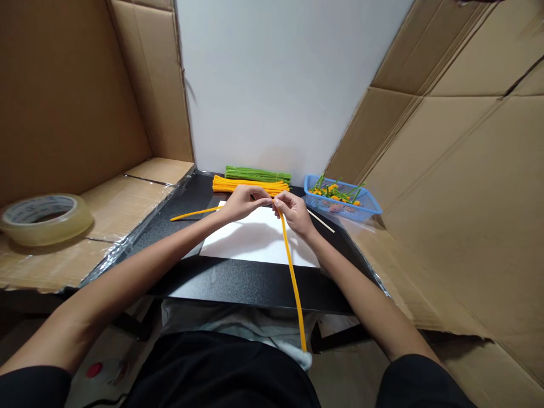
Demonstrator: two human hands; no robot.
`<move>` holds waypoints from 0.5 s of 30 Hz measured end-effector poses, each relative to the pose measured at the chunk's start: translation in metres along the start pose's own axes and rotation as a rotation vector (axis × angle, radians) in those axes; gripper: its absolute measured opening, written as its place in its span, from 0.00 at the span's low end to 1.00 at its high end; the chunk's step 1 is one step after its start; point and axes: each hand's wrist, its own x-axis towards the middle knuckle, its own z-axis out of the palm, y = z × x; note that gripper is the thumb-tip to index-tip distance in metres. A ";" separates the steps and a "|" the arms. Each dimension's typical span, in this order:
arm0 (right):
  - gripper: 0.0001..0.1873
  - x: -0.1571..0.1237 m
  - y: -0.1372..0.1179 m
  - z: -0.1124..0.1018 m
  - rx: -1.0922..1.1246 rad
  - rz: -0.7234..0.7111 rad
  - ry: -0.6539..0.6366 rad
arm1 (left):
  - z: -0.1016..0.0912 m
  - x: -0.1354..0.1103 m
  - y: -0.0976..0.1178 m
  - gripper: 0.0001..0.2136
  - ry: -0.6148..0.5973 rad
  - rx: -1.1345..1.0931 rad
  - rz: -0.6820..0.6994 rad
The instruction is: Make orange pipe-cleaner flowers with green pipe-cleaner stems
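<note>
Orange strip: a long, soft-looking, fuzzy strip (293,272) is pinched near its upper visible end, over the middle of the work area. From the fingertips it hangs toward the viewer, passing over the front edge and ending above the lap.
Left grip: the left hand (246,202) comes in from the left, thumb and finger closed together on the strip's top, right at the pinch point.
Right grip: the right hand (294,212) faces it, almost touching, its fingertips clenched on the same strip; the hanging length drops just below these fingers.
Orange length at left: another stretch (193,213) sticks out beyond the left wrist; whether it joins the held strip is hidden.
White sheet: a flat sheet (225,246) lies beneath both hands.
Dark surface: a black, speckled surface (250,283) carries the sheet.
Bundles: behind the hands, an orange bundle (225,184) lies sideways, with a green bundle (257,173) just behind it.
Pale stick: a thin stick (323,222) slants out from beside the right hand.
Blue basket: a plastic basket (368,213) at the right rear holds green and orange pieces (335,194).
Tape roll: a wide, clear roll (55,229) rests on cardboard (119,212), far left.
</note>
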 end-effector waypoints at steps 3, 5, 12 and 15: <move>0.16 -0.002 -0.004 0.000 -0.070 -0.027 -0.007 | -0.004 0.003 -0.002 0.20 -0.105 -0.139 -0.150; 0.15 -0.003 -0.007 0.000 -0.119 -0.043 -0.010 | -0.007 0.004 -0.004 0.20 -0.147 -0.184 -0.213; 0.13 -0.005 -0.007 0.000 -0.181 -0.058 -0.031 | -0.008 0.004 -0.002 0.19 -0.204 -0.144 -0.157; 0.15 -0.003 -0.003 -0.001 -0.076 0.030 -0.063 | -0.005 0.003 0.000 0.19 -0.159 -0.066 -0.084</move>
